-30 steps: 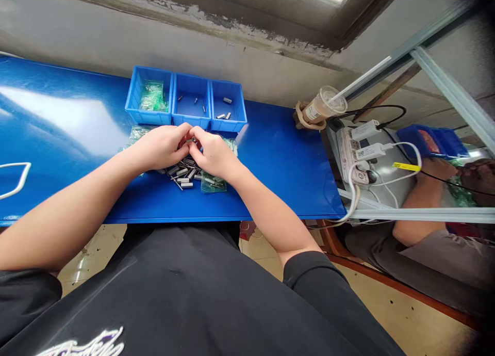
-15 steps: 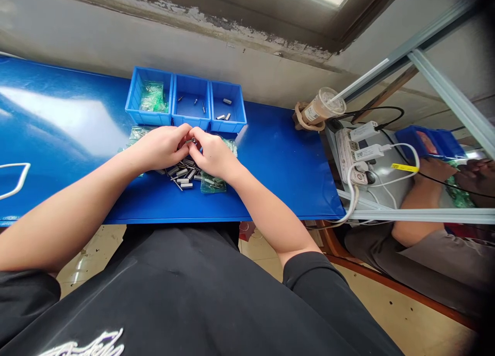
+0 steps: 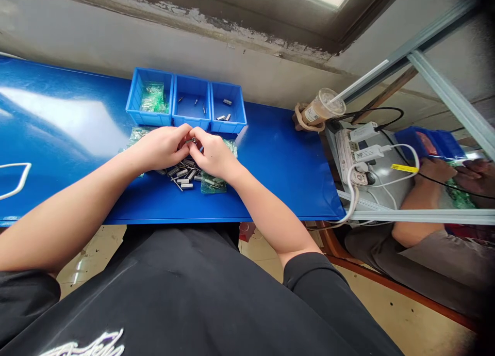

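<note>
My right hand pinches a small metal cylinder, its round end showing between finger and thumb. My left hand meets it fingertip to fingertip, with thumb and forefinger closed; whatever lies between them is hidden. Under and in front of both hands spreads a pile of silver metal cylinders and thin pins, partly covered by my hands. A green-tinted plastic bag with metal parts on it lies by my right wrist. Another clear greenish bag shows behind my left hand.
Three joined blue bins stand behind my hands: the left bin holds green bags, the middle bin a few pins, the right bin a few cylinders. A drink cup and power strip are rightward. A co-worker's arm shows beyond the frame.
</note>
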A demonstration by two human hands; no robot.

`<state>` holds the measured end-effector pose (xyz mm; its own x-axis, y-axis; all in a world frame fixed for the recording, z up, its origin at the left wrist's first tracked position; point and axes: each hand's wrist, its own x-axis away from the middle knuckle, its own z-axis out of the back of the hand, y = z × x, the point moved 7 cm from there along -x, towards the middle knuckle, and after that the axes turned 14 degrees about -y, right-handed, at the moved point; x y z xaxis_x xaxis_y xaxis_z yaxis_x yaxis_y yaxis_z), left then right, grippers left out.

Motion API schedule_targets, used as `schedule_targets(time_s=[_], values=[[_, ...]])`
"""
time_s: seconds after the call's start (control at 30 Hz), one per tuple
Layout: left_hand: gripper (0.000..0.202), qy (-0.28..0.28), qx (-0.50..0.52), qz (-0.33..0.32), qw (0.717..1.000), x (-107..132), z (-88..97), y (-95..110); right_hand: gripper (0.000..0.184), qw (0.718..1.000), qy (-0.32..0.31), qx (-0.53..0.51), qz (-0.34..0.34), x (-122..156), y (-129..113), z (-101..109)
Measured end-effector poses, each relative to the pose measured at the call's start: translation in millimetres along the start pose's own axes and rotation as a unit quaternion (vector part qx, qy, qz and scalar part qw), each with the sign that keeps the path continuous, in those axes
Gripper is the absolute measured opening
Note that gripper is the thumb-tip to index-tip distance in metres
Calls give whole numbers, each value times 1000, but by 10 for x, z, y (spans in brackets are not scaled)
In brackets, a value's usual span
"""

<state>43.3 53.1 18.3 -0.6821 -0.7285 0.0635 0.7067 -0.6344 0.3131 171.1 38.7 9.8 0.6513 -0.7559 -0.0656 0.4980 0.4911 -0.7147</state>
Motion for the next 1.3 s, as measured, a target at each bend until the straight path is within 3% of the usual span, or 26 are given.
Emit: schedule_targets(time_s=[0.3, 0.4, 0.53, 0.73, 0.97, 1.17, 1.3], values=[[31, 40, 47, 0, 998, 38, 88, 36, 12, 983, 93, -159, 5, -8, 81, 50], [36, 79, 65, -7, 995, 60, 122, 31, 19, 967, 120, -226, 1, -20, 155, 49], [34, 116, 83, -10, 990, 83, 145, 20, 32, 951, 110, -289, 6, -42, 184, 26], [42, 122, 80, 15, 989, 92, 172, -35, 35, 973, 104, -207, -6, 12, 63, 66], [50, 115, 77, 25, 990, 98, 220, -61, 32, 987, 129, -94, 35, 30, -48, 111], [39, 125, 87, 28, 988, 101, 201, -47, 46, 978, 162, -130, 21, 41, 15, 156], [32, 136, 89, 17, 987, 106, 181, -40, 44, 972, 166, -168, -4, 23, 115, 138]])
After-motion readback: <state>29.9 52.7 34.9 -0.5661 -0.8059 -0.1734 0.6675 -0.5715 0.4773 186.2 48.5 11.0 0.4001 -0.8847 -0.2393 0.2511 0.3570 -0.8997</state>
